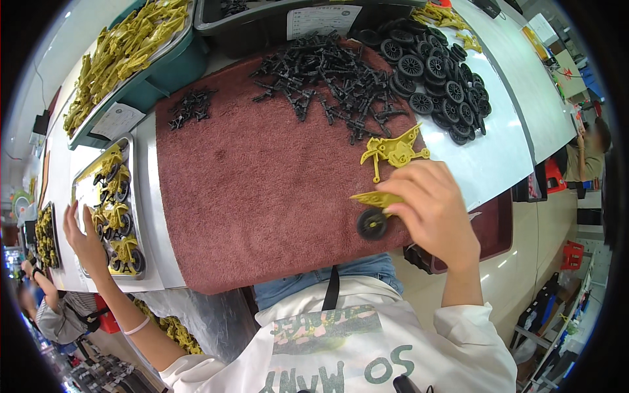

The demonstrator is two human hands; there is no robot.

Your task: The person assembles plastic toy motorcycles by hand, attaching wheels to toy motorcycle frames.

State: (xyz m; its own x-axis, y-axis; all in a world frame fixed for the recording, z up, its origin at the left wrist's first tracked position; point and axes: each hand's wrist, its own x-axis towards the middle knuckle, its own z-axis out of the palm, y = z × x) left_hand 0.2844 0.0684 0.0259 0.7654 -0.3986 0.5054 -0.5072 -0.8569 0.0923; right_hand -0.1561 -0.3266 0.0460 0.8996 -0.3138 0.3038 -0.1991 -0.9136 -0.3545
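Right hand [429,206] pinches a yellow bike body [377,198] between thumb and fingers, over the cloth [262,203] near its right edge. Black wheel [371,224] sits at the body's underside; can't tell if fitted. Grip is on the body's right end, probably to leave the wheel clear of the fingers.

Left hand [85,239] looks released, fingers spread, at the left edge of the tray [86,188]; contact unclear. Tray is off the cloth's left edge, toy bikes [118,219] lined up in it, likely so they don't tangle.

Another yellow body [396,152] lies by the cloth's right edge, just beyond the right hand, seemingly for easy pickup. Wheel pile [452,92] at the cloth's far right corner, spilling onto the counter [498,164]. Black pegs [327,78] heaped along the far edge, smaller heap [192,108] at the far left corner; cloth probably stops sliding.
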